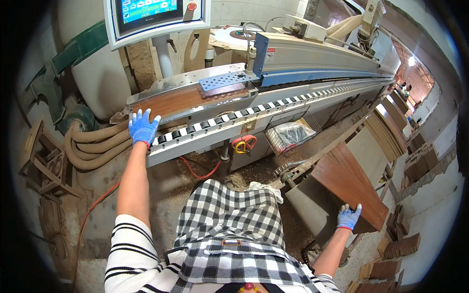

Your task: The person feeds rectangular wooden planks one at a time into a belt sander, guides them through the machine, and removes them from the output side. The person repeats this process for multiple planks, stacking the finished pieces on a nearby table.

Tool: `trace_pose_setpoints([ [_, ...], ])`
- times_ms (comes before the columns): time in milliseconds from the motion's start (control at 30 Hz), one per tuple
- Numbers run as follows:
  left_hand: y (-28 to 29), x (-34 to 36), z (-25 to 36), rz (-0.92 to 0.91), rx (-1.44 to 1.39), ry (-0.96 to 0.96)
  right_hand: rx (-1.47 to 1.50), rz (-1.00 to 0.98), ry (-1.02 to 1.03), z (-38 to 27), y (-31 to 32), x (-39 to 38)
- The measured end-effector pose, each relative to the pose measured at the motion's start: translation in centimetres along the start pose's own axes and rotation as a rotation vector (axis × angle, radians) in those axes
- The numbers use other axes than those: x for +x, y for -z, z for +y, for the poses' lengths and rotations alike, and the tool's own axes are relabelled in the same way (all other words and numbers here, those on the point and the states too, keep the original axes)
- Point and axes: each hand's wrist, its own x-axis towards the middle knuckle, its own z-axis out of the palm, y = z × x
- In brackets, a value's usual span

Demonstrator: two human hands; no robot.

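My left hand [142, 128], in a blue glove with pale fingertips, lies with fingers spread at the near left end of a brown wood panel [171, 101]. That panel rests on the bed of a long machine, its far part under a blue perforated plate [227, 81]. Out to the right, my right hand [348, 217], gloved alike, touches the near edge of a reddish-brown board [349, 178]. Its fingers are apart on the board; the underside of the grip is hidden. This board lies askew on a stack of panels [312, 205].
A row of black and white rollers [224, 118] edges the machine. Above it stands a control screen [149, 10] with a red button [191, 7]. Thick hoses [97, 146] and a wooden stool [49, 156] are at left. A wire basket [293, 133] hangs in front.
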Motion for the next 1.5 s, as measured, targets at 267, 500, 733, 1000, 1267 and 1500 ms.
trace_pose_setpoints([
  [267, 0.2, 0.0, -3.4, -0.003, -0.102, 0.018, -0.044, -0.162, 0.177, -0.8, 1.6, -3.1],
  [500, 0.2, -0.3, -5.5, 0.057, -0.285, -0.012, -0.085, -0.233, 0.121, 2.4, 1.8, -7.9],
  [733, -0.1, 0.0, -5.8, 0.058, -0.256, -0.013, -0.113, -0.384, -0.049, 5.0, -0.4, -11.2],
  [1000, 0.0, 0.4, -4.9, 0.015, -0.18, -0.007, -0.141, -0.427, -0.099, 7.0, -1.1, -12.0],
  [1267, -0.6, 0.8, -3.3, 0.003, -0.124, -0.032, -0.129, -0.537, -0.079, 7.6, -1.9, -12.7],
  [1500, -1.1, 1.4, 2.5, -0.03, -0.099, -0.053, -0.158, -0.578, -0.1, 9.4, -3.2, -13.0],
])
